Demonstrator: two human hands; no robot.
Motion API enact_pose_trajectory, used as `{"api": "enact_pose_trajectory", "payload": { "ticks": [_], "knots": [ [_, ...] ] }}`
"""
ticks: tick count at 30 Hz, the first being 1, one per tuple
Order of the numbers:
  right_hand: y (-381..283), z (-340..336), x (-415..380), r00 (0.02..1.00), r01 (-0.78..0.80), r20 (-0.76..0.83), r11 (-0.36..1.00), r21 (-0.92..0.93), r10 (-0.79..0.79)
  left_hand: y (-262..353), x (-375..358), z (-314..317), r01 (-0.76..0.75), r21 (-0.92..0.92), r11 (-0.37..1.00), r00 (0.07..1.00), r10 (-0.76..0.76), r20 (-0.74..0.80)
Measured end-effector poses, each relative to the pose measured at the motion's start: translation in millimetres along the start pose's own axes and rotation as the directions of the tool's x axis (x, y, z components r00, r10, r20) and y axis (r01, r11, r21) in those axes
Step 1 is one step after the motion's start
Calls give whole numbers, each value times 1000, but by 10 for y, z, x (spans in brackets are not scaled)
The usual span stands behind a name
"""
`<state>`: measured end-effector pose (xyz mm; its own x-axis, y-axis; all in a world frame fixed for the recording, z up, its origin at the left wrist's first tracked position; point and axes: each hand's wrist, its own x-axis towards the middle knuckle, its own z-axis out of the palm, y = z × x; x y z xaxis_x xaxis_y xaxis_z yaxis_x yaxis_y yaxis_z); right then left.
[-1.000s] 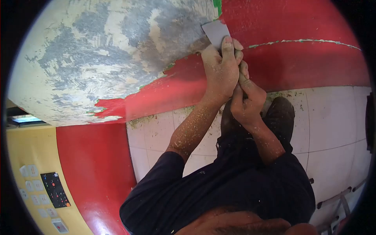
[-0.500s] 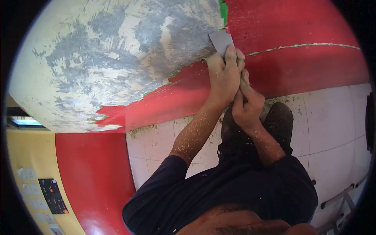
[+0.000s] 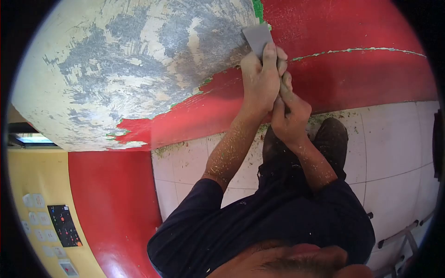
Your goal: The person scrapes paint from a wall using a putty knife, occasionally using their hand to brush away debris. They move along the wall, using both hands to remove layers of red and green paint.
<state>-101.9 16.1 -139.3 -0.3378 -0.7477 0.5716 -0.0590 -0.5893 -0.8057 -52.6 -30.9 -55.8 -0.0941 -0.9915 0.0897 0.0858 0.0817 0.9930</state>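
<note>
My left hand (image 3: 261,82) is closed around a paint scraper (image 3: 257,38), close behind its flat grey blade, with the thumb and fingers pressed along it. Lower down, my right hand (image 3: 292,119) is wrapped round what appears to be the scraper's handle, which the fingers mostly hide. The blade lies against the wall where red paint (image 3: 343,25) meets a stripped grey-and-white patch (image 3: 139,65). Ragged green paint (image 3: 258,10) shows along that border. Small flakes cling to my forearms.
Pale floor tiles (image 3: 389,139) run along the wall's foot, scattered with paint chips. A metal-legged object (image 3: 403,234) stands at lower right. Papers and a dark poster (image 3: 65,225) hang on the yellow wall at left. A pale crack line (image 3: 357,49) crosses the red wall.
Both hands and the scraper have shifted slightly up along the border in the view. The grip stays the same, and the camera view has moved a little.
</note>
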Motion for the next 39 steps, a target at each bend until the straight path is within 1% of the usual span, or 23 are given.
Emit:
{"api": "enact_pose_trajectory", "payload": {
  "ticks": [1, 4, 5, 7, 9, 10, 12, 13, 14, 17, 20, 23, 24, 26, 27, 29, 30, 31, 33, 34, 37, 39],
  "knots": [
    [31, -11, -38, 1000, 15, -15, 1000, -20, -15, -51, -14, -13, 22, -4, 1000, 1000, -22, 8],
    [114, -73, -93, 995, 74, -62, 995, -70, -79, -265, -17, -13, 46, 31, 998, 998, -45, -36],
    [140, -62, -85, 992, 94, -79, 993, -77, -100, -295, -7, -21, 30, 24, 999, 1000, -30, -10],
    [168, -16, -18, 985, 135, -101, 989, -67, -141, -126, 51, 28, -12, 10, 1000, 999, 12, 35],
    [139, 41, 96, 975, 183, -120, 983, -36, -186, -16, 46, 46, -21, 52, 998, 1000, 20, 14],
    [130, 23, 51, 984, 156, -79, 986, -57, -161, 31, 58, 56, -34, 73, 997, 999, 34, 10],
    [125, -32, -72, 992, 122, -14, 986, -110, -124, -199, -40, -72, 8, 36, 999, 999, -6, -47],
    [146, -30, -42, 993, 111, -16, 990, -89, -113, -271, -55, -90, 28, 9, 1000, 997, -27, -74],
    [167, -28, -38, 996, 92, -16, 993, -70, -93, -303, -24, -98, 26, -27, 999, 998, -28, -61],
    [148, -26, -65, 1000, 30, -2, 999, -42, -30, -201, -9, -44, 38, 2, 999, 995, -38, -94],
    [70, -16, -131, 1000, 17, -8, 999, -36, -17, -120, -69, -45, 82, 14, 997, 992, -80, -99],
    [117, 11, 3, 991, 116, -62, 991, -68, -120, -109, -16, -10, 53, 53, 997, 993, -48, -106],
    [141, 27, 28, 986, 140, -75, 987, -79, -146, -38, 45, 25, -46, 91, 995, 996, 53, -74],
    [78, 62, 262, 980, 179, -94, 984, 10, -177, 168, 179, 122, -238, 156, 959, 970, 242, -4],
    [36, 68, 377, 971, 217, -113, 975, 50, -210, 162, 157, 105, -218, 192, 957, 975, 223, -3],
    [14, 25, 196, 983, 162, -81, 987, -23, -163, 86, 143, 16, -209, 269, 940, 977, 210, 25],
    [67, 7, -26, 989, 128, -69, 990, -53, -131, -84, 55, -16, -155, 195, 969, 987, 162, -21],
    [128, -12, -86, 994, 92, -50, 992, -84, -96, -133, 28, 10, -122, 151, 981, 990, 131, -54],
    [94, -73, 114, 990, 127, -53, 990, -65, -130, -210, 9, 18, -30, 68, 997, 991, 39, -129],
    [37, -96, 130, 992, 120, -39, 992, -47, -122, -17, 39, 100, -15, 47, 999, 997, 18, -75],
    [-50, -72, 197, 1000, -7, 17, 996, 85, 5, 121, 84, 116, -52, 65, 997, 996, 56, -64],
    [-68, -64, 68, 998, 47, -35, 998, 37, -46, 26, -44, 100, 17, 57, 998, 993, -10, -119]
  ]
}}
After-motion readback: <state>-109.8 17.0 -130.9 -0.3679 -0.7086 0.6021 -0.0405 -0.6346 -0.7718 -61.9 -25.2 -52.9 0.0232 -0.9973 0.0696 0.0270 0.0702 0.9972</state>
